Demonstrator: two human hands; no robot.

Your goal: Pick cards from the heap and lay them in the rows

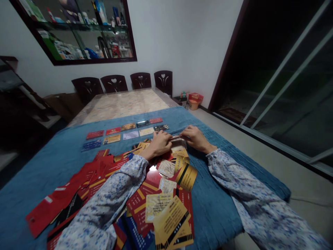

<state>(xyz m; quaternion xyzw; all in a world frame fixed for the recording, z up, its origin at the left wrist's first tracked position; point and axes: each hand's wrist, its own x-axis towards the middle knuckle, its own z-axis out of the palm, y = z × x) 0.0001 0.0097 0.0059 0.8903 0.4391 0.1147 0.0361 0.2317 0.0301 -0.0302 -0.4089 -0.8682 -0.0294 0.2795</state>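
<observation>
My left hand point(161, 142) and my right hand point(195, 137) meet at the far end of a loose card pile. Between their fingertips is a thin card point(176, 138), seen nearly edge-on, so its face does not show. Both hands pinch it, one at each end. Below them spreads a heap of overlapping plastic cards, among them a gold card point(186, 176), a pale yellow card point(156, 206) and a red card point(137, 211). Beyond my left hand, several cards lie in two rows, including a lilac card point(130, 135) and a blue card point(91, 145).
A blue cloth point(215, 222) covers the near part of the long table; its marble-look top point(127, 104) shows at the far end. Dark wooden chairs point(113, 83) stand behind it. An orange bucket point(193, 105) sits on the floor near a sliding glass door point(286, 76).
</observation>
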